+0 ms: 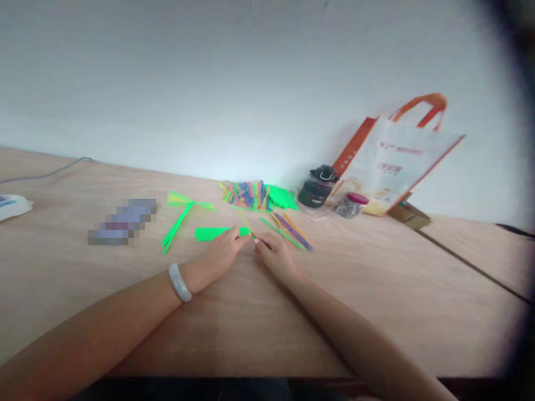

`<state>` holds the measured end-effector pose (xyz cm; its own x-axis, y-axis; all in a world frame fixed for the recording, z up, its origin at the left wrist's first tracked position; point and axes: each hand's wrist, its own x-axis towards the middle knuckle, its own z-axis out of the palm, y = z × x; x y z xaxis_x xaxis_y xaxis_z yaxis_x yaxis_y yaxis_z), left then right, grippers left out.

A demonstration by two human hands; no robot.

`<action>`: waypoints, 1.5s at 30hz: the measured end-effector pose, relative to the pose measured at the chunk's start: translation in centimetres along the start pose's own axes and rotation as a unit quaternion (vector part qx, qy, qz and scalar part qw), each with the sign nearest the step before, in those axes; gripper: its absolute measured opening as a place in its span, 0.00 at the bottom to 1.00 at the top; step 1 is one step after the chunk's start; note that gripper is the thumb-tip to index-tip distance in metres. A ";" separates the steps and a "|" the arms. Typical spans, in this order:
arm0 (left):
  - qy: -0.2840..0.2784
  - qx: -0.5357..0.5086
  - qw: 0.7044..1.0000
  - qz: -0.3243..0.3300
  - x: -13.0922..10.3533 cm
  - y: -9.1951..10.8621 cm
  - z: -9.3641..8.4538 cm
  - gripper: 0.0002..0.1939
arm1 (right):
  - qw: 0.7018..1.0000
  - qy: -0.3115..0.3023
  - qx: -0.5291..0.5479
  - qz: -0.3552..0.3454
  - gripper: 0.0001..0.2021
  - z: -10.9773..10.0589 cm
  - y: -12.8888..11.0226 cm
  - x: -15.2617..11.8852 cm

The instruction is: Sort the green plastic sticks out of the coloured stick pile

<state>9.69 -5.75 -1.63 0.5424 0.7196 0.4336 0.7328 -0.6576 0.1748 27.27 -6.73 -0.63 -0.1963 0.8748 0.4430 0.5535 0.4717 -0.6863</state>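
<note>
Here both hands meet mid-counter point(376, 312). Left hand point(221, 253), pale bangle point(179, 282) on the wrist, has its fingers pressed together, pinching the right end of a flat green strip point(213, 233) that lies on the wood. Right hand point(273, 255) sits just beside it, fingers curled down, tips touching the counter near the strip's end; whether they pinch anything, cannot tell. Loose coloured sticks point(292, 229) lie just beyond the right hand. A green stick figure with fanned wings point(181, 214) lies left of the strip. Further back: heap of coloured sticks point(254, 196), dark bottle point(316, 189), small jar point(353, 205), orange-handled bag point(397, 161) against the wall.
</note>
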 end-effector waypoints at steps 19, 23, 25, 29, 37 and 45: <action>0.084 0.103 0.983 -0.124 0.4 -5.4 -4.3 0.12 | 0.989 0.099 -0.106 0.023 0.18 -1.6 2.6 1.3; 0.048 0.145 0.956 -0.250 -0.1 -9.0 -5.0 0.14 | 0.972 0.126 -0.183 0.072 0.16 -3.4 4.7 1.9; 0.026 0.165 0.946 -0.279 -0.4 -10.1 -5.0 0.15 | 0.959 0.114 -0.244 0.093 0.15 -4.1 5.5 1.9; 0.001 0.181 0.939 -0.292 -0.7 -10.9 -4.8 0.15 | 0.926 0.057 -0.357 0.113 0.14 -4.7 5.9 1.8; -0.003 0.197 0.933 -0.300 -0.8 -10.9 -4.8 0.15 | 0.889 0.008 -0.433 0.148 0.14 -4.9 5.0 1.7; 0.055 0.198 0.962 -0.182 -0.1 -8.7 -4.6 0.13 | 0.881 0.004 -0.446 0.159 0.13 -4.9 5.4 1.9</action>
<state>1.35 -1.17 0.89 0.1902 0.8432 0.5029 0.9765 -0.2153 -0.0083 33.88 -3.08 -0.64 0.0878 0.9444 0.3168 0.9958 -0.0755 -0.0511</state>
